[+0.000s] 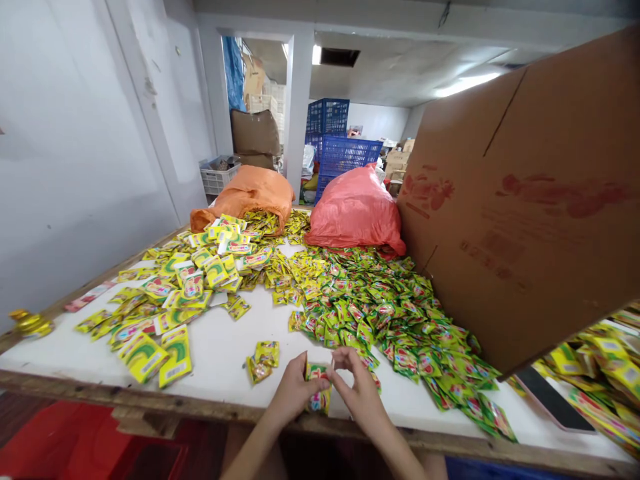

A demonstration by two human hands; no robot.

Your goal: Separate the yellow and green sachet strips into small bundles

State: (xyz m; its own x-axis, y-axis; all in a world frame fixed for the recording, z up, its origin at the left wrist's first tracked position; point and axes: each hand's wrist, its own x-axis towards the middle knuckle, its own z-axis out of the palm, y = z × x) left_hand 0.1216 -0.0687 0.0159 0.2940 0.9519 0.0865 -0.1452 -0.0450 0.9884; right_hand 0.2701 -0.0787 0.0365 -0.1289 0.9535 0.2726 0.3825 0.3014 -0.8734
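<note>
The wooden front edge (225, 405) of the table runs just below the grip, on the person's side. White tabletop (215, 357) shows left of the grip, giving sideways room as far as the pile of yellow cartons (210, 270); right of it, a narrower strip follows the edge. Beyond the grip, a heap of green sachets (400, 327) crowds close, and farther right a large cardboard box (525, 200) leans like a wall.

Both forearms reach in from below and converge. The left hand (296, 388) grasps a small printed carton (319, 404), its thumb across the front; the carton stands between the hands, close to the edge. The right hand (353, 381) is bent, thumb and forefinger brought together at the carton's upper right side; whether they pinch anything cannot be told.

One carton is in the grip. Two yellow sachets (267, 353) lie just left of the left hand. Two bags stand well beyond: one orange bag (255, 190), one red bag (355, 207). One phone (553, 400) lies far right. The piled cartons and green sachets are too many to count.
</note>
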